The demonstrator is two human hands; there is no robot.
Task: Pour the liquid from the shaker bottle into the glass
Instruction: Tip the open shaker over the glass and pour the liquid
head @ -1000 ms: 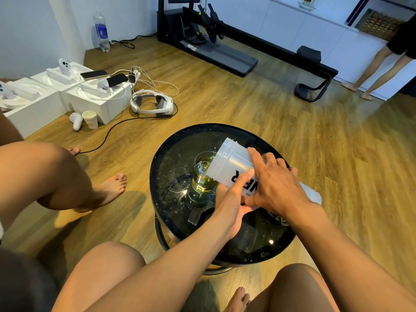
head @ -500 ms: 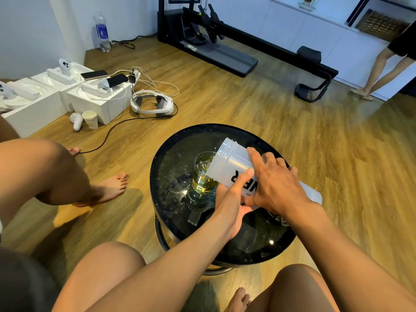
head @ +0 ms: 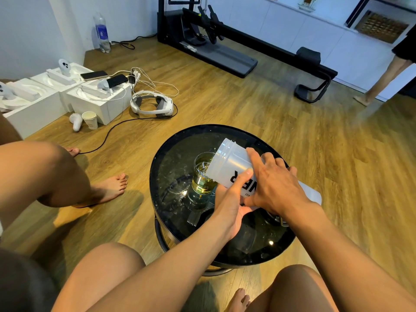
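Note:
A frosted white shaker bottle with black lettering lies tipped almost flat, its open mouth resting over the rim of a clear glass. The glass stands on a round black glass table and holds yellow-green liquid to about two thirds. My right hand grips the bottle's body from above. My left hand supports the bottle from below, thumb on the lettering. The bottle's base pokes out past my right wrist.
A second person's bare legs and foot are close on the left of the table. White boxes, a headset, cables and a paper cup lie on the wooden floor behind. Another person stands far right.
Both hands and the bottle hold nearly the same pose. The person at the far right has stepped slightly further right.

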